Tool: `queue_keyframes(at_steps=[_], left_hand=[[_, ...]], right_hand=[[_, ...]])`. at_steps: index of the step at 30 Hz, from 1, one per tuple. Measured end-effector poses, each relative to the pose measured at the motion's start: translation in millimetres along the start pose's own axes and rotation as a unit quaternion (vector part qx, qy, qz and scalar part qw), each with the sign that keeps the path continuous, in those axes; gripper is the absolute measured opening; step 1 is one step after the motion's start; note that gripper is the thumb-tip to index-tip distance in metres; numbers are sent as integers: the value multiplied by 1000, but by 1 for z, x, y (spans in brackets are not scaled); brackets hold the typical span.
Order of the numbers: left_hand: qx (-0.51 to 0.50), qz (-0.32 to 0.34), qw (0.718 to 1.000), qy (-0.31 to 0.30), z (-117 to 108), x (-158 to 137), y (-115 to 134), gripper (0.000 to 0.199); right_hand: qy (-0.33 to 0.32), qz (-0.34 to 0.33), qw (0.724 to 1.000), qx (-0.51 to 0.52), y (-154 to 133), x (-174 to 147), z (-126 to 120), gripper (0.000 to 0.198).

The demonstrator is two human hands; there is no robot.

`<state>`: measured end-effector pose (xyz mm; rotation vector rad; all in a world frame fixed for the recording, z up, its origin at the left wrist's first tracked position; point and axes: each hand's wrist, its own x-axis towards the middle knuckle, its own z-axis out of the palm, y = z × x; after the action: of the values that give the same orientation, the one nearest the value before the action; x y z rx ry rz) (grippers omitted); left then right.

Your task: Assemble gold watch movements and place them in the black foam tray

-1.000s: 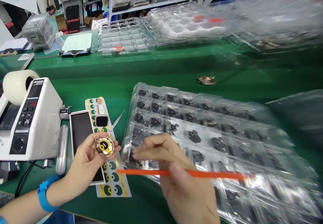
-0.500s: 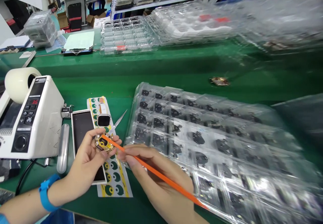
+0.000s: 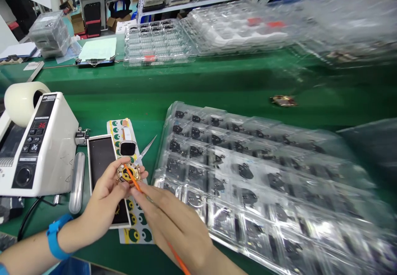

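Note:
My left hand point(image 3: 104, 194), with a blue band at its wrist, pinches a small round gold-rimmed watch part point(image 3: 124, 173) between thumb and fingers. Its yellow and black inner face is turned up. In my right hand point(image 3: 173, 215) is a thin orange stick point(image 3: 134, 180), held like a pen, its tip on the inner face of the part. Just beyond my left fingers lie a smartwatch point(image 3: 127, 147) with a white strap and a pointed metal tool point(image 3: 146, 149). Under them is a sheet of green and yellow stickers point(image 3: 134, 234), beside a shallow dark-bottomed tray point(image 3: 101, 153).
A white tape dispenser point(image 3: 46, 142) reading 36 stands at left, a clear tube-like case point(image 3: 77, 182) beside it. Clear compartment trays point(image 3: 245, 169) holding black parts fill the right. Another small gold part point(image 3: 283, 100) lies behind them. A clipboard point(image 3: 97, 51) and stacked clear trays line the back.
My right hand has moved left and closer to the watch part, and the orange stick now stands steeper. My left hand stays almost where it was, still holding the part.

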<state>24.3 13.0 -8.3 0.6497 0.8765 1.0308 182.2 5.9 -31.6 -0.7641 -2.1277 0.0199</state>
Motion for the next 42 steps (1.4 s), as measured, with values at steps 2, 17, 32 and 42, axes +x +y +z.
queue_keyframes(at_steps=[2,17,32,42], left_hand=[[3,1,1000,2,-2,1,0,35],[96,-11,994,42,5,5,13,20],[272,64,960,31,3,-1,4,15],[420,115,900,-8,-1,-10,-8,47]], right_hand=[[-30,-40,998,-36,2,2,0,33],[120,266,935,201,2,2,-22,31],[45,106,993,-12,-6,0,0,14],[58,199,978,23,-2,6,6,10]])
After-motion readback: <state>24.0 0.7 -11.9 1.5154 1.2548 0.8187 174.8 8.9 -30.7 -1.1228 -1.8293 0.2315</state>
